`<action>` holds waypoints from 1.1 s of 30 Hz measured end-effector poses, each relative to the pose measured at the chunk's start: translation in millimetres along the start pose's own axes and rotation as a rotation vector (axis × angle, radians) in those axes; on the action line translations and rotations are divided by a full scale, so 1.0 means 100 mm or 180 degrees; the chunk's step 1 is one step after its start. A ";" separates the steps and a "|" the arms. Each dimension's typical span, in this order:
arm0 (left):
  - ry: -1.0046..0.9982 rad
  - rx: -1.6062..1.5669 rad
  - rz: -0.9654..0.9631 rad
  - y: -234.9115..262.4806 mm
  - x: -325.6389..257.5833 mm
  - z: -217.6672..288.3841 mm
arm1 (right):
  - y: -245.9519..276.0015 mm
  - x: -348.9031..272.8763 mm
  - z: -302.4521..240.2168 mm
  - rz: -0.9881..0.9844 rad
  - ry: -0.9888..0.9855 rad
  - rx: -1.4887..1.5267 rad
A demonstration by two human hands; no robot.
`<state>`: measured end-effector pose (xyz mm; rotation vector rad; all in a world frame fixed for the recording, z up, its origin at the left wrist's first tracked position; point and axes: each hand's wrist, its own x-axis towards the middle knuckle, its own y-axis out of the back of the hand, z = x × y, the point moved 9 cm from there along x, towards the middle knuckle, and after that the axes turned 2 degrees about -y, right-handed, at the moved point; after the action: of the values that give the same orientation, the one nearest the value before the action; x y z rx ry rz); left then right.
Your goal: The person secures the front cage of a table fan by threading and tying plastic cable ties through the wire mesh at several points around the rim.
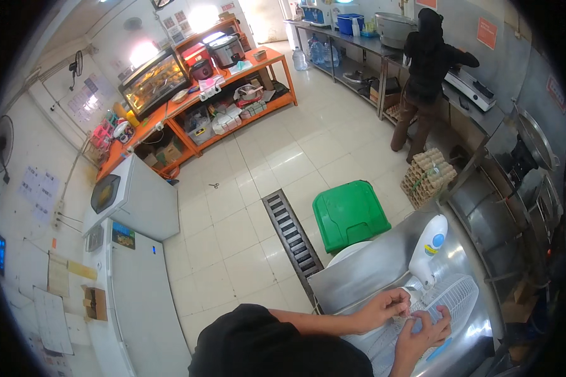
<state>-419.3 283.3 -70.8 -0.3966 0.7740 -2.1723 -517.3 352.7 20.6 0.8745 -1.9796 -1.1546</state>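
A white electric fan lies in a stainless-steel basin (365, 273) at the lower right, its white body (426, 248) with a blue round patch pointing away from me. My left hand (387, 308) pinches with thumb and fingers at the edge of the wire fan grille (460, 300). Close beside it, my right hand (424, 333) curls its fingers over the grille, thumb and forefinger almost meeting the left fingertips. Whether a small part sits between the fingertips is too fine to make out. A thin blue piece (439, 349) shows beside the right hand.
A green lidded bin (351, 213) stands beyond the basin, next to a floor drain grate (290, 232). Stacked egg trays (429, 176) and a person (424, 69) at a steel counter are farther right. White freezers (141, 295) line the left; orange shelving (233, 113) stands behind.
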 end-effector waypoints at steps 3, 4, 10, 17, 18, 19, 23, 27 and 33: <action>0.0463 -0.0683 0.0150 -0.01 -0.04 -0.14 | 0.00 -0.07 0.12 0.0121 -0.0129 -0.0084; 0.0688 -0.1203 0.0300 0.01 -0.03 -0.20 | 0.00 -0.03 0.13 0.0204 -0.0084 -0.0033; -0.0213 0.1052 0.0322 0.30 0.00 0.41 | 0.25 0.18 0.22 0.0082 0.0231 0.1102; 0.0036 0.1670 -0.0196 -0.11 0.10 0.17 | 0.63 -0.26 1.31 0.0912 -0.0411 0.1108; 0.0078 0.1734 -0.0128 -0.13 0.11 0.14 | 0.62 -0.42 1.62 0.0889 -0.0607 0.0752; -0.0017 0.1885 -0.0185 -0.24 0.15 0.17 | 0.57 -0.66 1.98 0.0838 -0.0815 0.0410; 0.0085 0.2245 -0.0025 -0.21 0.19 0.10 | 0.12 -1.88 3.33 -0.0012 -0.2097 -0.0202; -0.0052 0.2378 -0.0022 -0.25 0.25 0.12 | -0.44 -2.52 3.89 -0.0391 -0.2676 -0.0020; 0.0020 0.2420 0.0288 -0.12 0.23 0.08 | -0.78 -2.31 3.80 0.0005 -0.2255 0.0195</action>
<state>-436.8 268.3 -56.2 0.0397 -0.0653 -2.1919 -682.2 679.5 -243.8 0.5213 -2.5770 -1.5557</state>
